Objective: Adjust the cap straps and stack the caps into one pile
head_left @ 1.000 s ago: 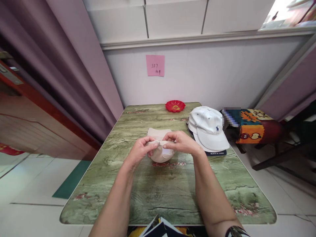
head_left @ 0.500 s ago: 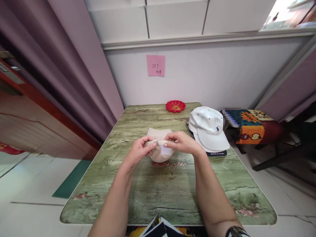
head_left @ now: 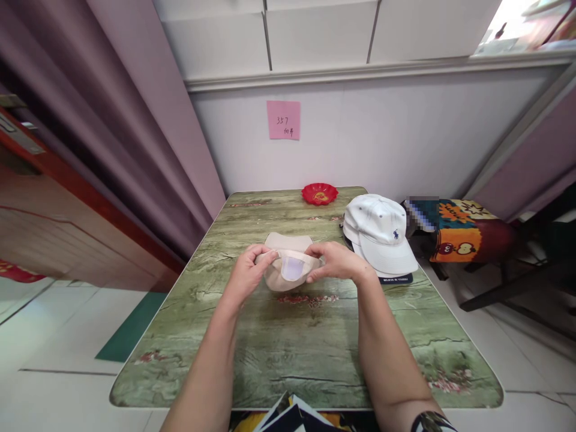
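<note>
A beige baseball cap (head_left: 275,279) is held over the middle of the table, its brim pointing away from me toward the wall. Its inside faces me, and a pale lavender panel shows there. My left hand (head_left: 249,273) pinches the cap's left edge between thumb and fingers. On the opposite edge, my right hand (head_left: 335,263) grips the rim, thumb toward me and fingers partly hidden behind the fabric. Just right of that hand sits a stack of caps, topped by a white cap (head_left: 378,225) with a small dark logo; a navy brim pokes out underneath.
The green wood-patterned table (head_left: 297,360) has rounded corners. A red scalloped dish (head_left: 320,194) lies at its far edge. On the wall hangs a pink note (head_left: 283,120). A stool with a colourful cover (head_left: 459,240) stands to the right, and a purple curtain (head_left: 148,120) hangs at left.
My hands have moved apart along the cap's rim, the left one leftward and the right slightly rightward. The cap's opening is spread wider, showing more of the lavender panel.
</note>
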A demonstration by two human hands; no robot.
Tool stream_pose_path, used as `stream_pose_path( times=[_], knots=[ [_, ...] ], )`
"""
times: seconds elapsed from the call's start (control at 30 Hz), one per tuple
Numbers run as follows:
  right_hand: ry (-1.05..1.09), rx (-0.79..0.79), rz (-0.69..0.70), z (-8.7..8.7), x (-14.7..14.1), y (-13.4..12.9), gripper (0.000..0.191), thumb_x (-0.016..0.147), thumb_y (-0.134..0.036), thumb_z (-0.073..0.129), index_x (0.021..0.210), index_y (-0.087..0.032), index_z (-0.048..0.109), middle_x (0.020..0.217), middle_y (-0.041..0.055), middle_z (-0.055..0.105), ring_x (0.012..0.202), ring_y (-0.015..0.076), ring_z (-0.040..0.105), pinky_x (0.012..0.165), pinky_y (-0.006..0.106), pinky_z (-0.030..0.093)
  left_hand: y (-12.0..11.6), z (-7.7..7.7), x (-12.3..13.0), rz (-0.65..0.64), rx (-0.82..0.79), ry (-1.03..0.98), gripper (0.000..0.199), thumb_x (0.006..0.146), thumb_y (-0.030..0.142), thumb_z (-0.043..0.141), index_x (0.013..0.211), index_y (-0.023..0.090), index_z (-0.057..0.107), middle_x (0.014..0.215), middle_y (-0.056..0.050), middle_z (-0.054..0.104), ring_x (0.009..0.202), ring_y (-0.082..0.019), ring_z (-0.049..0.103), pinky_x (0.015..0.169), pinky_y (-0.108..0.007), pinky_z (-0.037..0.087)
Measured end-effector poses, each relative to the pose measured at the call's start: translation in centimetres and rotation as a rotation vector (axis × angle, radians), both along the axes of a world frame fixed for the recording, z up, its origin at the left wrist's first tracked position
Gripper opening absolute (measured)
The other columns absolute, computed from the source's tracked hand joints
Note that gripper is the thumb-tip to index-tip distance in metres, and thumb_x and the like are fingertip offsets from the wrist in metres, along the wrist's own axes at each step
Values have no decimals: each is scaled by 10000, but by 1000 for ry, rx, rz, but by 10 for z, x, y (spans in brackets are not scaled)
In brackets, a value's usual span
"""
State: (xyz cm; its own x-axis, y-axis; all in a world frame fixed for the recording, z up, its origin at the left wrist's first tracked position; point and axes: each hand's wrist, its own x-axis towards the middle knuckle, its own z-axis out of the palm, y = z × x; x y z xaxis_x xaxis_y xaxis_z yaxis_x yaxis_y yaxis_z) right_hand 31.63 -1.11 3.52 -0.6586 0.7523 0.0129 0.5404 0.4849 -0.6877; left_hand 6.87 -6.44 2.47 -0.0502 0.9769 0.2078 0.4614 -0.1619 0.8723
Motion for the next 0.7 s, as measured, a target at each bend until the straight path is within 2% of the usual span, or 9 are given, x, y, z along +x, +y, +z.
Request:
stream_pose_path(
  times=[0.07, 0.13, 0.17, 0.23, 0.3, 0.43, 0.5, 0.57, 0.7],
  knots=[
    [-124, 32, -69, -7, -1, 4, 414, 631, -373, 852, 1009, -247, 742, 1003, 25, 742, 918, 222, 646, 758, 268, 401, 1, 0, -3, 56, 101, 177, 300, 839, 475, 624, 786, 186, 682, 1208, -105, 629, 1131, -257, 552, 1006, -389, 392],
    [-220, 41, -130, -12, -3, 7, 284, 667, -319, 815, 939, -262, 761, 940, 20, 746, 896, 224, 647, 737, 272, 382, 1, 1, -6, 68, 142, 276, 295, 851, 469, 609, 776, 192, 677, 1346, -106, 569, 1263, -286, 469, 1083, -430, 317],
    [-234, 38, -143, -13, -3, 8, 200, 692, -299, 787, 887, -256, 764, 877, 17, 738, 859, 216, 643, 719, 272, 371, 1, 2, -7, 49, 133, 276, 302, 867, 470, 590, 779, 192, 666, 1295, -102, 601, 1233, -277, 490, 1061, -420, 339],
    [-152, 16, -111, -11, -2, 8, 72, 745, -283, 735, 787, -224, 742, 764, 7, 697, 778, 186, 612, 690, 265, 355, 0, 3, -8, -7, 89, 192, 316, 894, 473, 562, 773, 189, 629, 995, -62, 676, 995, -219, 585, 901, -335, 434],
    [86, -34, -27, -7, 3, 6, 132, 801, -315, 699, 754, -192, 694, 730, -9, 645, 735, 152, 565, 674, 249, 349, -2, 6, -10, -26, 41, 26, 328, 891, 475, 586, 742, 183, 589, 715, 8, 599, 715, -149, 551, 690, -244, 432],
    [646, -254, 58, 3, 13, -3, 280, 871, -437, 658, 792, -172, 610, 716, -32, 540, 671, 107, 474, 610, 215, 328, -7, 11, -18, 19, -21, -530, 344, 800, 476, 717, 710, 164, 603, 611, 26, 576, 556, -114, 513, 563, -214, 420],
    [841, -365, 43, 6, 10, -8, 296, 855, -451, 687, 805, -173, 598, 696, -41, 519, 621, 89, 441, 567, 201, 310, -11, 11, -20, -28, -76, -818, 348, 758, 498, 746, 747, 164, 652, 656, -16, 652, 632, -174, 621, 647, -276, 510],
    [1009, -479, -2, 8, 0, -12, 309, 815, -456, 735, 804, -179, 598, 663, -52, 519, 560, 75, 416, 521, 192, 299, -18, 9, -17, -109, -98, -1040, 426, 749, 593, 711, 824, 173, 699, 769, -70, 722, 851, -275, 700, 816, -383, 551],
    [1253, -684, -146, 6, -29, -12, 311, 751, -451, 790, 823, -192, 634, 663, -44, 602, 545, 89, 498, 526, 203, 395, -35, 1, 11, -242, -174, -1258, 877, 697, 915, 425, 1122, 199, 701, 1085, -108, 743, 1250, -349, 576, 1051, -467, 451]
  ],
)
